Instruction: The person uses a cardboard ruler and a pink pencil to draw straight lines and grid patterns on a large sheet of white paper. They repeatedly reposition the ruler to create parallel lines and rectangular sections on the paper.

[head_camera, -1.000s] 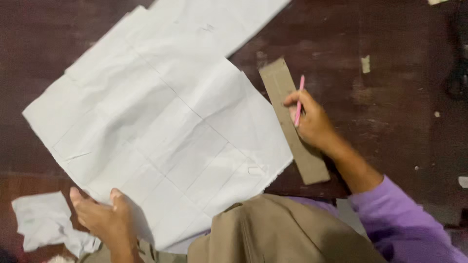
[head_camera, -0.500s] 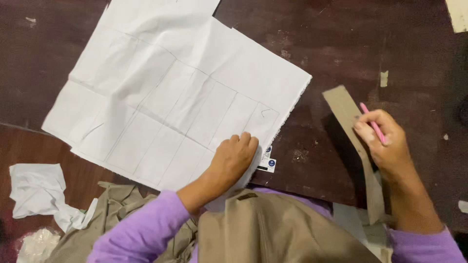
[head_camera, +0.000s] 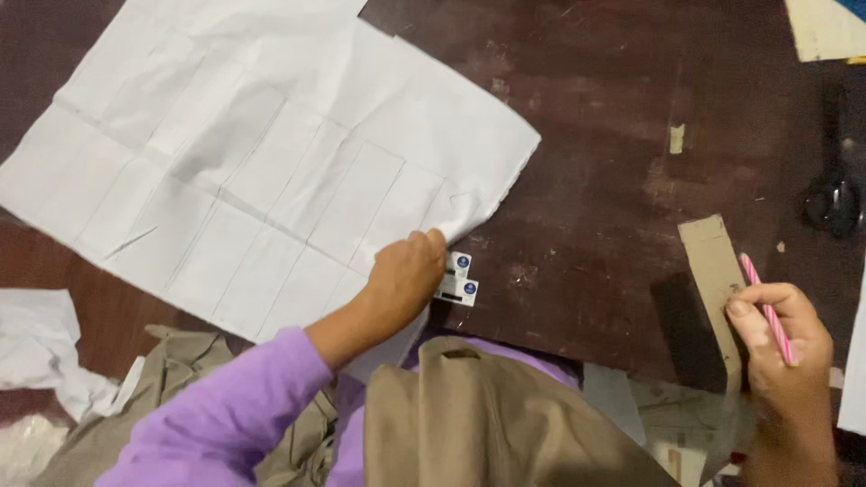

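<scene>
White paper sheet corner pinched by left hand; right hand grips pink pencil.

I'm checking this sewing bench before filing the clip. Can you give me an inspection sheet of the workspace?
Surface: dark brown table, scuffed, with bits of tape.
Job's things: large creased white paper; brown cardboard strip; pink pencil.
Clutter: small labels by the paper's corner; crumpled white paper; tan cloth; black scissors at the right edge.
Grips: left hand lifts the paper's corner; right hand holds pencil and strip.
Cables: nothing seen.
Surroundings: pale sheet at the top right corner.
</scene>
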